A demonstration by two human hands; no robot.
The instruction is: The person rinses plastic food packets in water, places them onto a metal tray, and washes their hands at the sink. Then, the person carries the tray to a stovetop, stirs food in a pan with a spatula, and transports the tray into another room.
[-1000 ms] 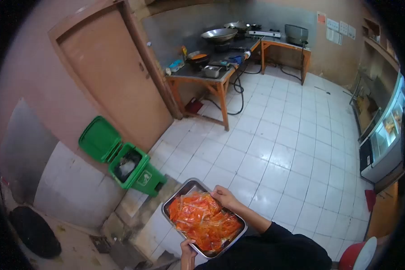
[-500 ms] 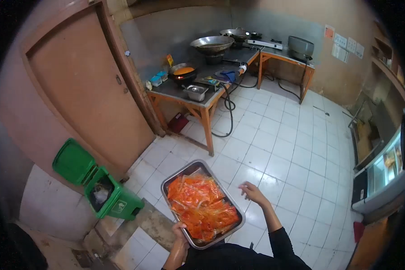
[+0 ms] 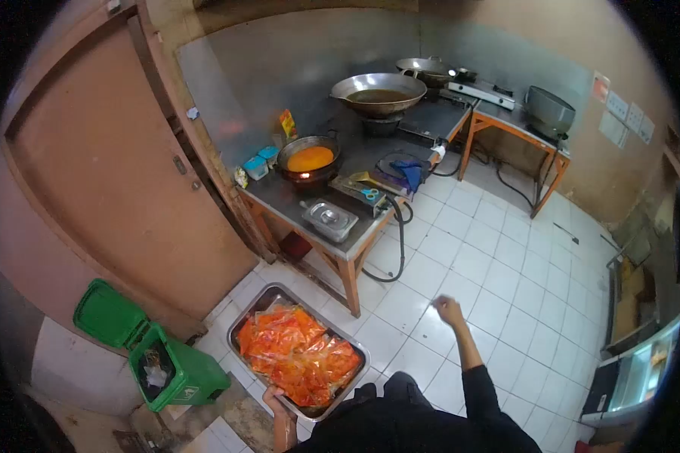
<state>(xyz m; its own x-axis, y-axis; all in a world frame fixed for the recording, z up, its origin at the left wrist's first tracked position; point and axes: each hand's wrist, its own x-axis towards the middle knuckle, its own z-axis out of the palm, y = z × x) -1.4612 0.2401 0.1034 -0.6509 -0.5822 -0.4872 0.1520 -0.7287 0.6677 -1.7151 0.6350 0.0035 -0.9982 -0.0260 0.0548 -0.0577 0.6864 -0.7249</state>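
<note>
My left hand [image 3: 279, 404] is closed on the near left rim of a rectangular metal tray [image 3: 364, 361], which tilts slightly in front of my body. Clear plastic bags [image 3: 298, 351] of something orange-red lie heaped in the tray, and what is inside them cannot be made out. Out to the right, apart from the tray and above the floor, hangs my right hand [image 3: 449, 311]. Its fingers are curled in, and nothing shows in them.
Ahead stands a worktable [image 3: 287, 208] with an orange-filled wok [image 3: 310, 160], a lidded metal container [image 3: 331, 219] and a larger wok [image 3: 378, 94]. An open green bin [image 3: 185, 370] is at left by a brown door [image 3: 121, 166]. A black hose [image 3: 400, 257] hangs to the tiled floor [image 3: 499, 302].
I have come closer to the worktable. The tray has shifted to the left and lower in view, still in my left hand. My right hand's fingers have gone from spread to curled.
</note>
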